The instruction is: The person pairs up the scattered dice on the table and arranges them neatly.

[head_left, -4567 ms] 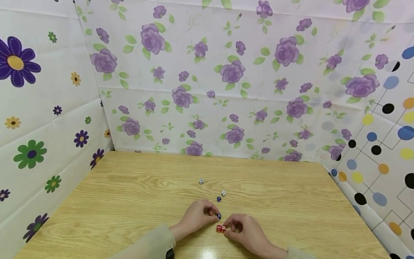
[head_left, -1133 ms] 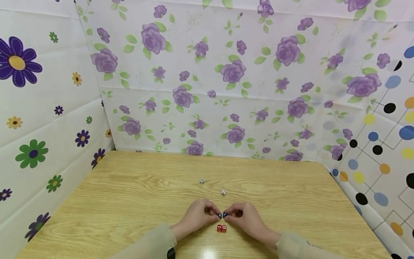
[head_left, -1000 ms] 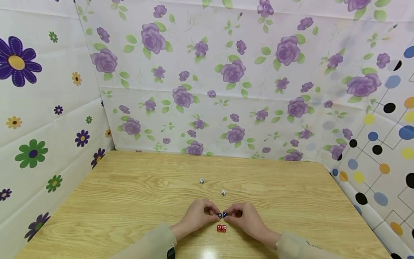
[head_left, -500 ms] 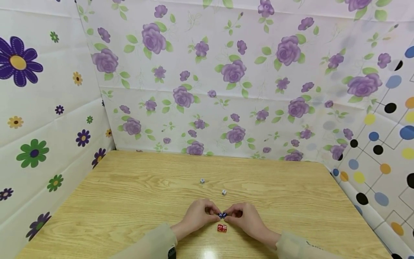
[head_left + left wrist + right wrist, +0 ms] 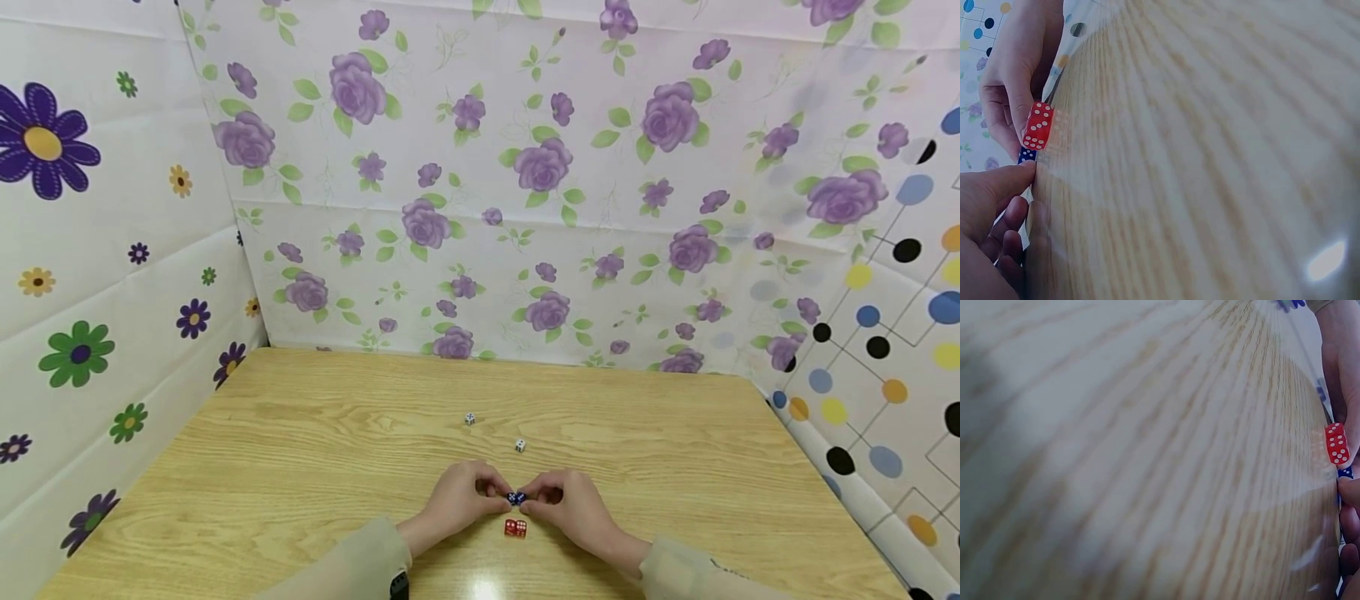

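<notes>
The left hand (image 5: 459,502) pinched one blue die (image 5: 512,498) in its grip, the right hand (image 5: 573,510) another blue die (image 5: 521,497), side by side just beyond the red dice (image 5: 511,527) on the desk (image 5: 322,467) (white dice (image 5: 521,446) lay farther off).

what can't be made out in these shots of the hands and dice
Blue dice: outer sides, covered by fingertips (head view).
White dice: pips, too small to count reliably (head view).
Black wristband: cut off by the bottom edge (head view).
Right hand: mostly cut off by the right edge (right wrist view).
</notes>
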A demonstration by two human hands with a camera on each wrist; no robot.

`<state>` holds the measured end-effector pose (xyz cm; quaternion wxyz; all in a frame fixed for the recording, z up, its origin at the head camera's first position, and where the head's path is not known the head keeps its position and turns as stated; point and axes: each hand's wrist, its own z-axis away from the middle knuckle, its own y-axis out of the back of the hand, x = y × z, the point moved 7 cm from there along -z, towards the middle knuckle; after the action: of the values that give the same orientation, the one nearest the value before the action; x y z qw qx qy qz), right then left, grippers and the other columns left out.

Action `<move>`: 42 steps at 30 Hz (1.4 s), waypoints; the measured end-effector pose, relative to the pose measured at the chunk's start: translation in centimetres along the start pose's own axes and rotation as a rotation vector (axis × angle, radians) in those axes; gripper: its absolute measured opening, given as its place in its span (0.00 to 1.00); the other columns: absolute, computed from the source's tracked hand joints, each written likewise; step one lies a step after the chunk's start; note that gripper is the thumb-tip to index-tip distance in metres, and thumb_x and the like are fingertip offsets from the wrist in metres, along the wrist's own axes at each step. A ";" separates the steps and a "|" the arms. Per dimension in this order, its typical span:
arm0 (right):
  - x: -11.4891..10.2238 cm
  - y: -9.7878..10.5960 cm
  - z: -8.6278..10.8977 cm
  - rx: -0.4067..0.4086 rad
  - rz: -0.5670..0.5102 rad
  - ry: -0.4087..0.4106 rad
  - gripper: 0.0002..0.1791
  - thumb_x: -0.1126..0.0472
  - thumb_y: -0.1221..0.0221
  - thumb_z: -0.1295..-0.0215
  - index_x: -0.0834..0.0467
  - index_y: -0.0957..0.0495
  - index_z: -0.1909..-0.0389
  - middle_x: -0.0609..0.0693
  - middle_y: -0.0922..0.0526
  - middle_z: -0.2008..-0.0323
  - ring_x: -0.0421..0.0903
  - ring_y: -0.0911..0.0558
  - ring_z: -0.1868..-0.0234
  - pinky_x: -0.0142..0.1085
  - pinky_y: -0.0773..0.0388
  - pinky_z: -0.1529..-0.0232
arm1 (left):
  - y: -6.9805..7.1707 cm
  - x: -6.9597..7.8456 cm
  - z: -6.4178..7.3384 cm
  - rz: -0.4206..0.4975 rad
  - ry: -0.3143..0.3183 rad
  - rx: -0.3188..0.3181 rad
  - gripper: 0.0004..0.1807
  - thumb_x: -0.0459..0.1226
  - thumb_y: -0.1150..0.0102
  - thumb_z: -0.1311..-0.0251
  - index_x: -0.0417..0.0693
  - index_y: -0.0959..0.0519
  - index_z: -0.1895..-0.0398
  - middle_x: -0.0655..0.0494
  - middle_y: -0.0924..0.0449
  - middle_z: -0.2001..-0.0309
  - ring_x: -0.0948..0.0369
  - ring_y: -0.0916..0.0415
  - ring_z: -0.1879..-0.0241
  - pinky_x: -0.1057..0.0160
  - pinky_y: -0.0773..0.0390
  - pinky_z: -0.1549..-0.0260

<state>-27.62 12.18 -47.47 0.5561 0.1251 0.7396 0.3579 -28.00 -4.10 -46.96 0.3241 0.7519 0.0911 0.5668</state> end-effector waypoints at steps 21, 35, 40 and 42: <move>0.2 -0.4 0.2 -0.019 -0.004 -0.007 0.05 0.53 0.30 0.42 0.43 0.12 0.65 0.38 0.16 0.73 0.32 0.24 0.75 0.28 0.26 0.72 | -0.3 -0.4 0.3 0.012 0.020 -0.030 0.04 0.37 0.27 0.48 0.52 0.14 0.69 0.62 0.21 0.73 0.72 0.31 0.73 0.72 0.31 0.70; 0.2 -0.5 0.3 -0.034 -0.009 -0.017 0.04 0.54 0.31 0.41 0.43 0.13 0.65 0.38 0.17 0.74 0.33 0.25 0.75 0.28 0.27 0.72 | -0.5 -0.5 0.3 0.009 0.024 -0.034 0.04 0.36 0.27 0.49 0.52 0.14 0.70 0.62 0.22 0.73 0.71 0.31 0.73 0.72 0.31 0.70; 0.1 -0.2 0.0 -0.026 0.000 -0.018 0.04 0.55 0.31 0.42 0.44 0.13 0.65 0.38 0.17 0.74 0.33 0.25 0.74 0.28 0.26 0.72 | -0.2 -0.3 -0.1 -0.009 0.012 -0.024 0.05 0.36 0.27 0.49 0.52 0.14 0.69 0.62 0.22 0.74 0.72 0.31 0.74 0.72 0.31 0.70; 0.0 0.0 -0.2 -0.021 0.003 -0.016 0.04 0.55 0.31 0.42 0.44 0.13 0.65 0.38 0.17 0.74 0.33 0.25 0.74 0.28 0.26 0.71 | -0.1 -0.1 -0.3 -0.014 0.003 -0.021 0.05 0.36 0.27 0.49 0.52 0.14 0.69 0.62 0.22 0.74 0.71 0.31 0.74 0.72 0.31 0.70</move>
<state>-27.80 12.10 -47.49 0.5629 0.1232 0.7311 0.3653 -28.26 -3.99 -47.05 0.3358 0.7469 0.0911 0.5666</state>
